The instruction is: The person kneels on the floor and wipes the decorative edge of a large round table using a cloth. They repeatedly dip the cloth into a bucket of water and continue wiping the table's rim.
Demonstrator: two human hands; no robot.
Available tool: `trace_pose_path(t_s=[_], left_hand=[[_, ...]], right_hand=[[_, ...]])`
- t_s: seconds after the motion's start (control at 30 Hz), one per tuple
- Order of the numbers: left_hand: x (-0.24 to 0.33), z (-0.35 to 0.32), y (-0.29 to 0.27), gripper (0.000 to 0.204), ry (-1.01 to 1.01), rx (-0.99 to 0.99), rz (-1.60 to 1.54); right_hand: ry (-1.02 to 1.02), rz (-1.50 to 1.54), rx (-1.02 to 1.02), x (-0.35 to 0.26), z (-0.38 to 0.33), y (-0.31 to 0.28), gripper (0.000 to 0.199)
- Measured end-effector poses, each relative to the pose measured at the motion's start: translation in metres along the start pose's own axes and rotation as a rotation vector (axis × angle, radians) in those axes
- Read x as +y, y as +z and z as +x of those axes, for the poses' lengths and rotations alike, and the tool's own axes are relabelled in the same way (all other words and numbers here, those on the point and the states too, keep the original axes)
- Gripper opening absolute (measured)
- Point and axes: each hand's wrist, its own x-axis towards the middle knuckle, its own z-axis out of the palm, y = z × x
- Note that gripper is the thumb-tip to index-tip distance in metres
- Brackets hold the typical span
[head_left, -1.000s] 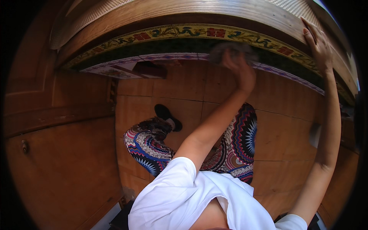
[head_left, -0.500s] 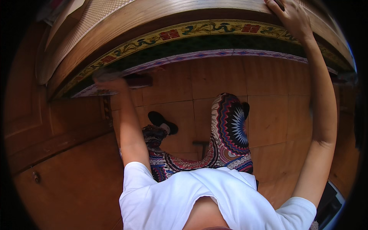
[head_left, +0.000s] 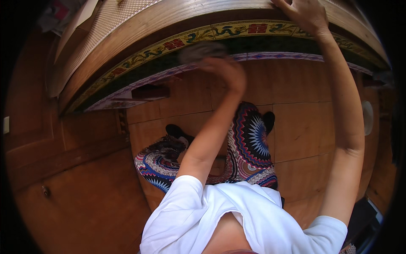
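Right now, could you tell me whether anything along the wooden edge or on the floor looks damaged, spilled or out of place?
Nothing stands out. The left hand holds a grey cloth against the painted band under the wooden edge, blurred; the right hand rests on that edge. The tiled floor shows no spill or damage.

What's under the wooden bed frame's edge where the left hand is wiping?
Below the wooden rail runs a painted band, then a dark gap. The left hand with its grey cloth covers part of it; the gap's inside is too dark to see.
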Motion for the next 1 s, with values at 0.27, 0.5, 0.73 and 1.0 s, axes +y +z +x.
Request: trace_pose_path(t_s=[0.27,0.5,0.73,1.0], left_hand=[[0.12,0.041,-0.102,0.071,0.518,-0.681,-0.204],[0.182,0.147,-0.129,0.058,1.2,-0.928,-0.059],[0.234,0.247,-0.046,0.041,1.384,-0.519,0.18],[0.217,0.236,-0.032,0.046,1.161,-0.768,0.37]], right_hand=[[0.517,0.819,0.311,-0.035,-0.133,0.046,0.061],[1.553,2.661,-0.27,-0.182,-0.142,0.102,0.045],[2.085,2.58,0.581,-0.284,-0.038,0.169,0.044],[2.057,2.568,0.208,-0.15,-0.077,0.12,0.047]])
